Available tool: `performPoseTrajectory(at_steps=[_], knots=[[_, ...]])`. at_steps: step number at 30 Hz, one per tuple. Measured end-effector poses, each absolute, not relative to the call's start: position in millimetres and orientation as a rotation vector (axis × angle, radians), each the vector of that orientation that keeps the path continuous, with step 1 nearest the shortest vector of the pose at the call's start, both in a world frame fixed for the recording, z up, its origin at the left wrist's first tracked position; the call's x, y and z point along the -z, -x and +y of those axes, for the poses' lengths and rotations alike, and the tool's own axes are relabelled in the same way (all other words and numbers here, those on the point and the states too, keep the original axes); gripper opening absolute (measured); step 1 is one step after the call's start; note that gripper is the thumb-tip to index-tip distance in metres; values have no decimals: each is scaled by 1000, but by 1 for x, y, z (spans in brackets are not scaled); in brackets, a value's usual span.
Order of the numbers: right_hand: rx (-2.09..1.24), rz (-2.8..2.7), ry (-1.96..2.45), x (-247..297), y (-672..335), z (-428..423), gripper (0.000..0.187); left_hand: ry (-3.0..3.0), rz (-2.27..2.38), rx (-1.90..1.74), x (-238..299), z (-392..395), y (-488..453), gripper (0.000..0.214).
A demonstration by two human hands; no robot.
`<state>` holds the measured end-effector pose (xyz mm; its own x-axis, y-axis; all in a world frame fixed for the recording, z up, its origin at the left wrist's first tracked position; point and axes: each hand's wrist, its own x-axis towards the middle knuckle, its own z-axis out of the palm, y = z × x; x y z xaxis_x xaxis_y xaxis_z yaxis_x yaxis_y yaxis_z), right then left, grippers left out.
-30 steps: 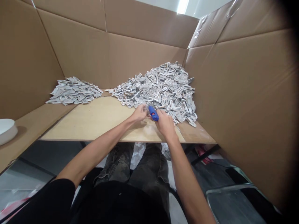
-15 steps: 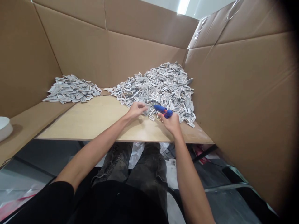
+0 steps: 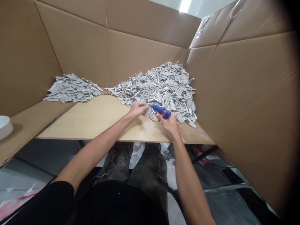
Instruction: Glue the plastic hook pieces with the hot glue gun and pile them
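Observation:
My right hand (image 3: 169, 123) is closed round the handle of a blue glue gun (image 3: 160, 111), which has a small red light. Its nozzle points left, right by the fingers of my left hand (image 3: 138, 110). Those fingers pinch a small grey-white cut-out piece (image 3: 148, 111) with a rounded end. Whether the nozzle touches the piece I cannot tell. Just behind both hands rises a large heap of similar pieces (image 3: 161, 86), many with slots cut through them. A few of them lie loose at its front edge.
A smaller heap of grey-white pieces (image 3: 73, 89) lies at the back left. Cardboard walls (image 3: 145, 47) enclose the wooden tabletop (image 3: 93, 120) at the back and sides. A white round container (image 3: 5, 128) stands at the far left. The table's front edge runs above my legs.
The glue gun in my right hand has moved slightly left, its nozzle now closer to the piece in my left hand. The left hand has barely shifted.

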<state>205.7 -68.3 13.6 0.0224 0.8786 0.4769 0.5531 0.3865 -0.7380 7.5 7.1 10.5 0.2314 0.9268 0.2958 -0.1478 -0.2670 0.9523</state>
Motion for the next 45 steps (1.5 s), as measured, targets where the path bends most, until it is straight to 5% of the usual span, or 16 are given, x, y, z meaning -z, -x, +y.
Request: performPoseTrajectory(at_steps=[14, 21, 25, 34, 45], knots=[[-175, -1755, 1331, -10, -205, -62, 44, -1652, 852, -1346, -8, 2, -4, 23], [196, -2066, 1379, -12, -189, -74, 19, -1734, 842, -1352, -7, 5, -1, 31], [413, -1910, 1467, -11, -178, -75, 22, -1669, 903, -1331, -10, 3, -1, 31], [47, -1707, 1214, -14, -208, -66, 43, -1415, 1151, -1267, -1, 7, 7, 32], [-56, -1650, 1242, -17, -212, -63, 46, -1151, 1360, -1427, 9, 25, 103, 28]])
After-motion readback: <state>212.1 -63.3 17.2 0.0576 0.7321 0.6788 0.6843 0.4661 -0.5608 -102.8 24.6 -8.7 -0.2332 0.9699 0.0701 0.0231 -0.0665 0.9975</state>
